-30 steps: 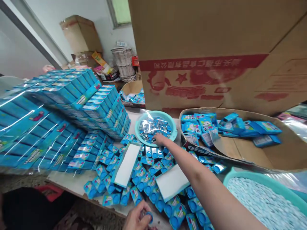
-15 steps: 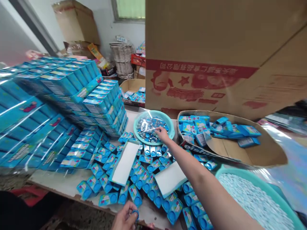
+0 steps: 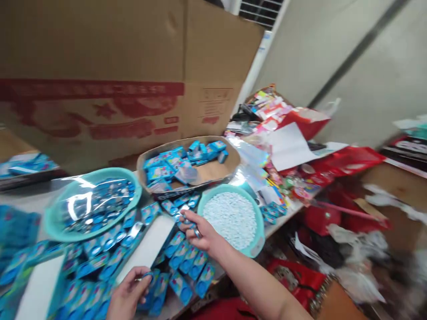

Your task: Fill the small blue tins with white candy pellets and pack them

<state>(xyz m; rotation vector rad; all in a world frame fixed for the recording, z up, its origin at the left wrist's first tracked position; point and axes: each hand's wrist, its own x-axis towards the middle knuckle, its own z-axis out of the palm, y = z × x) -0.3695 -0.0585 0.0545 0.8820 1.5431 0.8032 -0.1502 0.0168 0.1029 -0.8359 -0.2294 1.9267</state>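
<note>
My left hand is closed in a pinch on a small blue round cap, over the front of the table. Farther right, my right hand curls its fingers around several small silver-and-blue round caps. It is just left of a turquoise basin of pale blue tablets. Under and between my hands lie rows of small blue boxes, each with a round blue spot. A long white-bottomed tray rests on the boxes. A turquoise basin at left holds many shiny caps under clear film.
Behind the basins is an oval cut-down carton with more blue boxes. A tall cardboard box walls off the back. Another white-bottomed tray lies front left. Colourful wrappers and red bags crowd the right side.
My view has swung right. My right hand has left the basin of caps and moved right, near the tablets, with caps in its fingers. My left hand still pinches a blue cap.
</note>
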